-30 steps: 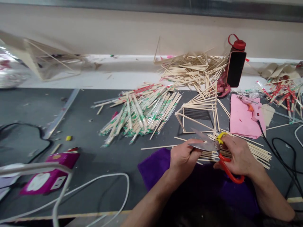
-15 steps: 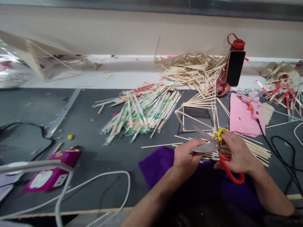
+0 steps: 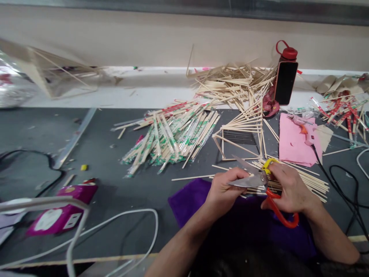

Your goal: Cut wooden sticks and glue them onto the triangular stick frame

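My right hand (image 3: 294, 190) grips a pair of scissors (image 3: 279, 209) with red and yellow handles, their blades spread apart. Close to the blades, my left hand (image 3: 220, 192) is closed in a pinch. A pale end of a thin wooden stick shows past its thumb, between the blades; most of it is hidden. Beneath and behind the hands, loose wooden sticks (image 3: 313, 184) lie on the grey table. Just beyond them stands an open frame built of sticks (image 3: 242, 142), with a fan of sticks along its top.
Wrapped chopsticks (image 3: 173, 134) lie left of the frame, with a heap of bare sticks (image 3: 236, 82) behind. A phone (image 3: 285, 82) leans on a red-capped bottle (image 3: 289, 54). A glue gun (image 3: 305, 132) rests on pink cloth (image 3: 296, 150). White cable (image 3: 155, 223) loops at front left.
The scissors and my left hand have shifted very slightly left, the blades still apart. The view has moved a little; nothing else visibly differs.
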A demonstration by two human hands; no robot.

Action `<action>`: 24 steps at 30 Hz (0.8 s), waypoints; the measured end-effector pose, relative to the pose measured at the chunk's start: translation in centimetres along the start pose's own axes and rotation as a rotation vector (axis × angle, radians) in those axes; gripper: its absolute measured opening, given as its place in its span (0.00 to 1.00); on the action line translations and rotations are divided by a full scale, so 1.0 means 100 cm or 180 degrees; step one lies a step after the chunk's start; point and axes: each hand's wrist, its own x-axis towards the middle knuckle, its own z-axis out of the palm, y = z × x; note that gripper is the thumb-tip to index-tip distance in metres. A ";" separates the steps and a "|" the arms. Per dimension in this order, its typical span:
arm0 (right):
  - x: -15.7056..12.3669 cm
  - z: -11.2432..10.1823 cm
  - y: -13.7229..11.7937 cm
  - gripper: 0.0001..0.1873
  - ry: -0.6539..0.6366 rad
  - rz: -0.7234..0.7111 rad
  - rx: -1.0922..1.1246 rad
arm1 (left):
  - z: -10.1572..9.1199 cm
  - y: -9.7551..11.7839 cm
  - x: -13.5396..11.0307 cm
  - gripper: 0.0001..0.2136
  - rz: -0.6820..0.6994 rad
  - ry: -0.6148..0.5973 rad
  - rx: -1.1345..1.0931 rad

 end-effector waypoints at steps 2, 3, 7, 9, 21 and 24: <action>0.000 0.000 0.000 0.21 -0.0033 0.0018 0.0007 | -0.001 -0.001 0.001 0.02 0.0015 -0.0011 0.0016; 0.000 -0.001 0.000 0.21 -0.0056 0.0033 0.0004 | -0.001 -0.002 0.001 0.02 0.0026 -0.0020 0.0031; 0.000 0.001 0.000 0.17 -0.0152 0.0090 -0.0027 | -0.001 -0.003 0.002 0.02 0.0106 -0.0012 0.0186; 0.000 0.003 0.001 0.17 -0.0110 0.0101 -0.0097 | 0.000 -0.003 0.003 0.02 0.0189 0.0120 0.0366; -0.001 0.005 -0.002 0.24 -0.0113 0.0209 -0.0215 | -0.002 -0.004 -0.003 0.06 0.0870 0.0529 0.1487; 0.000 0.005 -0.003 0.24 -0.0172 0.0259 -0.0216 | -0.004 -0.005 -0.003 0.07 0.0852 0.0520 0.1657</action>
